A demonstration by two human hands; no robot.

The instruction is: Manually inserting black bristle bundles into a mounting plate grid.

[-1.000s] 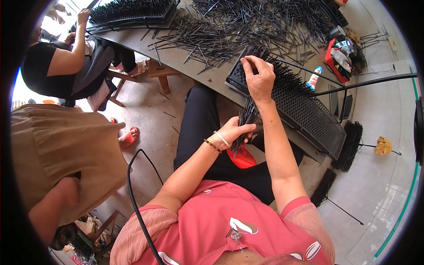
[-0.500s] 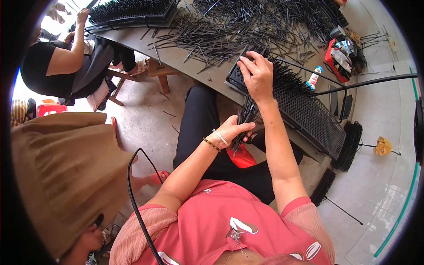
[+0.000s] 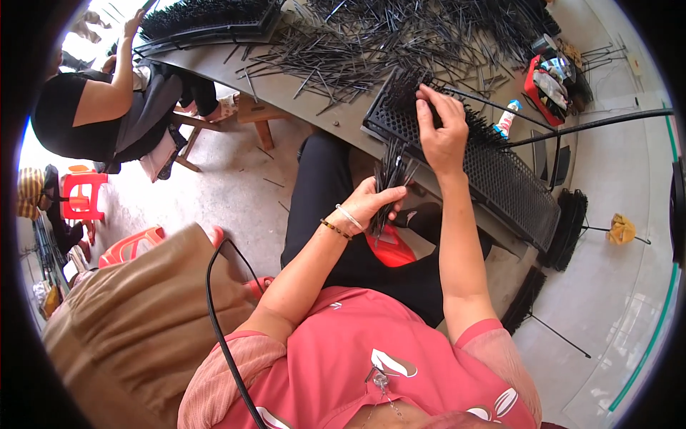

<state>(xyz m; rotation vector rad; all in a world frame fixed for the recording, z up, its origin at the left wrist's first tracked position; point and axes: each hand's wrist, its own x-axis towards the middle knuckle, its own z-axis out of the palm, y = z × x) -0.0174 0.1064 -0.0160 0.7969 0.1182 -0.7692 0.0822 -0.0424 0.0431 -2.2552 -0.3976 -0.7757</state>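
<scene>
My left hand is closed round a bundle of thin black strips, held upright over my lap. Just beyond it, a long black perforated panel lies slantwise along the table edge. Black bristles stand in rows on its far side. My right hand is over the panel's left part, thumb and index finger close together at the bristles. Whatever lies between those fingertips is too small to make out.
Loose black strips are heaped across the table. A red box of odds and ends and a white tube are at the right. A co-worker sits at the far left by another bristled panel. Someone in brown is close on my left.
My right hand has moved right along the panel, uncovering its left end. My left hand and bundle have shifted slightly left. The person in brown has moved lower, revealing red stools.
</scene>
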